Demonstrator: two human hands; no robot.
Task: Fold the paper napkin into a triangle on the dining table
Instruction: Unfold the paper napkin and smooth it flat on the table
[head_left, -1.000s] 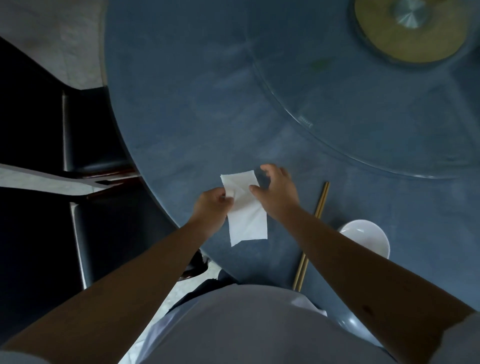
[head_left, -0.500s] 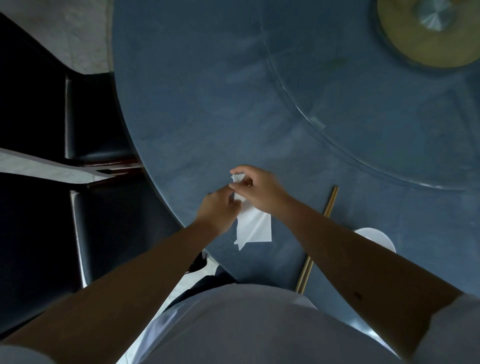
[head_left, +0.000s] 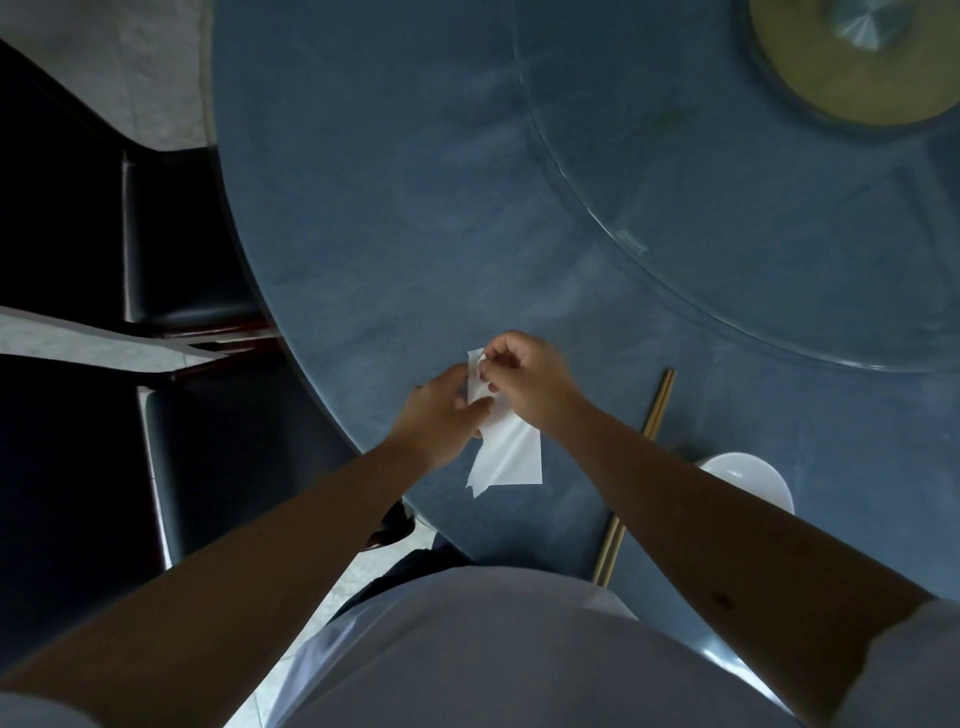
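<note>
White paper, thin and slightly translucent, is pinched at its far end between the thumb and fingertips of the right hand (head_left: 524, 382), whose grip is clenched on the top corner of the napkin (head_left: 506, 457). The left hand (head_left: 441, 410) holds the same napkin just below, its thumb laid across the paper's left edge and its fingers curled behind. Between the two hands the sheet is bunched and narrow; below them it widens into a flat, roughly rectangular flap with a straight right edge and a ragged, notched lower-left corner. Whether this lower part rests on the surface or hangs just above it cannot be told. It lies over the near edge of the round blue-grey counter (head_left: 389, 182). To the right, near the right forearm, lie a pair of wooden chopsticks (head_left: 655, 415), and beside them a white bowl (head_left: 753, 478). Dark chairs (head_left: 171, 260) stand at the counter's left.
</note>
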